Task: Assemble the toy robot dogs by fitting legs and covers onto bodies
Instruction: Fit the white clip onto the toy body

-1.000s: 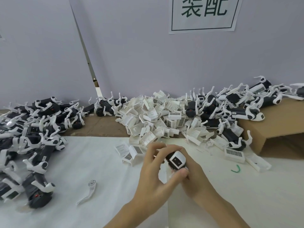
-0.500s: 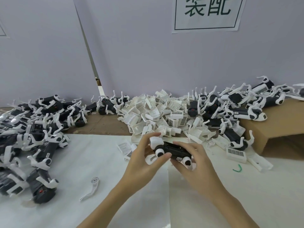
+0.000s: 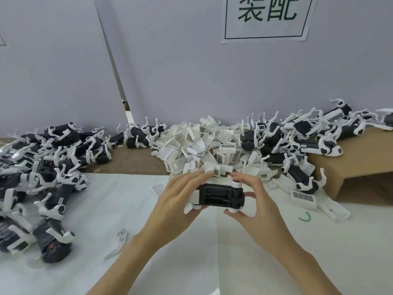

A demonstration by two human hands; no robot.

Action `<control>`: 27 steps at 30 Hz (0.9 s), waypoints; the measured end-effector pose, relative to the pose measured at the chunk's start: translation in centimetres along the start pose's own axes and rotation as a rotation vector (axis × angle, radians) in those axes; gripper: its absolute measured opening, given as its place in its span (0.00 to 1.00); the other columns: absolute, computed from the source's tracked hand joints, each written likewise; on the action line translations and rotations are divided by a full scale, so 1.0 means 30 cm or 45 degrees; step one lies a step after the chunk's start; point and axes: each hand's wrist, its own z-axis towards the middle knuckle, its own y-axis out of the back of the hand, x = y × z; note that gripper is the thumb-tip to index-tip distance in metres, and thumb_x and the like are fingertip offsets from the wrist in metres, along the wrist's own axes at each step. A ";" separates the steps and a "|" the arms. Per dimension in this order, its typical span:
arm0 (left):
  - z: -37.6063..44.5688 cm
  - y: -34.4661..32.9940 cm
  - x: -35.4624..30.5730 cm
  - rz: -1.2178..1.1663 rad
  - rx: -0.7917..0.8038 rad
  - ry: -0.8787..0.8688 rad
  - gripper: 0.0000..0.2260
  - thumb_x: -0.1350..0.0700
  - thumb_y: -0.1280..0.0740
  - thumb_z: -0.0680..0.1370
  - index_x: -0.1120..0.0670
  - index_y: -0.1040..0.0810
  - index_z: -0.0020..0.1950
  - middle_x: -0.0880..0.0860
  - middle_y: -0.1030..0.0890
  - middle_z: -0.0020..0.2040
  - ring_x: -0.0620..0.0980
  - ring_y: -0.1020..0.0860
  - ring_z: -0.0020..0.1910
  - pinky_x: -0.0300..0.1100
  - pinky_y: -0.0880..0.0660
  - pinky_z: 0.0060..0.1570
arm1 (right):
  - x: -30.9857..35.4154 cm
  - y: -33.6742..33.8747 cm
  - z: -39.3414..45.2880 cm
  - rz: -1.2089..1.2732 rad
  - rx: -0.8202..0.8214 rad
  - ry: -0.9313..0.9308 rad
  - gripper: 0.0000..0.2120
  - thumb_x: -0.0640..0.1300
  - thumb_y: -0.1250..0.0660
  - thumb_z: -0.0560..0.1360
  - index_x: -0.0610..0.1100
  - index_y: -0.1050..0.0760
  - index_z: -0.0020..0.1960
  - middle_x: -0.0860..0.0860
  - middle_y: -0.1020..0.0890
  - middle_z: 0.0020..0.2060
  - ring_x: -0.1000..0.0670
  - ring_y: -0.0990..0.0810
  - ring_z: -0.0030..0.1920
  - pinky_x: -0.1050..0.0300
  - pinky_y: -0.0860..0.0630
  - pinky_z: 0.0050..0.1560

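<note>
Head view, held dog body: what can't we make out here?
- Head view: the body shows only its open black underside; the far side faces away.
- Both ends and their leg sockets: covered by the left hand and right hand.
- Lettering inside the compartment: too small to read.
- Wall sign: top cut off by the frame edge.
- Left pile of dogs: runs past the left edge.

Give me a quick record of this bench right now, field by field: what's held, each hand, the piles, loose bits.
held: black toy dog body, underside up
left hand: grips its left end
right hand: grips its right end
middle pile: white covers
left pile: assembled dogs
loose: white leg, green tie
right: cardboard box
</note>
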 end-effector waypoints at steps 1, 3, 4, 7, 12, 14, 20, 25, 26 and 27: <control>0.001 0.003 0.002 -0.073 0.009 0.074 0.37 0.51 0.23 0.77 0.41 0.36 0.82 0.38 0.26 0.75 0.38 0.31 0.76 0.33 0.36 0.73 | -0.004 0.005 0.002 0.007 0.002 0.012 0.36 0.41 0.18 0.70 0.60 0.32 0.71 0.63 0.28 0.74 0.54 0.27 0.72 0.59 0.26 0.65; 0.002 0.020 0.008 -0.343 0.098 0.306 0.43 0.51 0.18 0.74 0.39 0.37 0.83 0.40 0.22 0.71 0.43 0.26 0.73 0.34 0.30 0.69 | -0.009 0.022 0.002 0.053 0.051 -0.041 0.35 0.44 0.19 0.71 0.60 0.30 0.72 0.65 0.27 0.73 0.57 0.27 0.72 0.64 0.27 0.65; 0.003 0.031 0.007 -0.536 0.127 0.440 0.44 0.51 0.17 0.73 0.39 0.37 0.82 0.43 0.20 0.68 0.46 0.22 0.70 0.37 0.27 0.67 | -0.005 0.028 0.002 0.111 0.095 -0.124 0.32 0.48 0.20 0.72 0.62 0.29 0.72 0.66 0.25 0.71 0.59 0.25 0.69 0.65 0.26 0.64; 0.018 0.035 -0.023 -1.005 -0.001 0.818 0.33 0.46 0.22 0.73 0.36 0.29 0.77 0.51 0.17 0.51 0.46 0.17 0.51 0.37 0.21 0.54 | 0.013 0.003 0.002 0.393 0.231 -0.321 0.18 0.57 0.27 0.77 0.58 0.21 0.65 0.61 0.16 0.60 0.57 0.17 0.60 0.61 0.21 0.56; 0.012 -0.006 -0.059 -1.116 -0.048 1.046 0.21 0.42 0.30 0.78 0.49 0.23 0.68 0.54 0.15 0.49 0.50 0.17 0.47 0.42 0.21 0.52 | 0.041 -0.053 0.001 0.528 0.088 -0.450 0.18 0.61 0.32 0.75 0.51 0.18 0.58 0.56 0.13 0.48 0.55 0.14 0.48 0.65 0.22 0.45; 0.014 -0.009 -0.065 -1.109 -0.065 1.064 0.20 0.44 0.28 0.76 0.51 0.22 0.65 0.53 0.16 0.49 0.49 0.16 0.46 0.38 0.22 0.50 | 0.036 -0.041 0.001 0.550 0.112 -0.449 0.17 0.60 0.32 0.75 0.52 0.18 0.59 0.55 0.13 0.51 0.54 0.15 0.51 0.63 0.21 0.46; 0.017 -0.022 -0.064 -1.195 -0.142 1.144 0.18 0.43 0.26 0.75 0.49 0.19 0.62 0.55 0.14 0.53 0.52 0.15 0.49 0.38 0.21 0.51 | 0.007 -0.016 0.021 0.546 0.093 -0.464 0.21 0.67 0.40 0.80 0.57 0.21 0.65 0.59 0.16 0.60 0.59 0.18 0.59 0.62 0.22 0.58; 0.018 -0.033 -0.051 -1.416 -0.257 1.347 0.27 0.42 0.28 0.76 0.59 0.20 0.67 0.61 0.14 0.54 0.57 0.16 0.47 0.49 0.22 0.57 | -0.118 0.024 0.062 -0.175 0.026 -0.539 0.19 0.57 0.36 0.82 0.54 0.24 0.71 0.53 0.37 0.79 0.49 0.34 0.78 0.53 0.34 0.76; 0.017 -0.035 -0.050 -1.424 -0.264 1.355 0.27 0.42 0.28 0.76 0.59 0.21 0.67 0.61 0.14 0.55 0.57 0.16 0.46 0.49 0.22 0.58 | -0.142 0.030 0.068 -0.258 0.058 -0.555 0.19 0.54 0.36 0.83 0.52 0.25 0.73 0.50 0.40 0.81 0.48 0.39 0.80 0.50 0.39 0.79; 0.019 -0.037 -0.052 -1.422 -0.265 1.358 0.28 0.42 0.28 0.75 0.60 0.21 0.67 0.62 0.15 0.56 0.57 0.17 0.46 0.49 0.21 0.57 | -0.162 0.032 0.070 -0.307 0.087 -0.559 0.20 0.52 0.37 0.84 0.51 0.26 0.74 0.49 0.42 0.82 0.48 0.44 0.82 0.50 0.45 0.81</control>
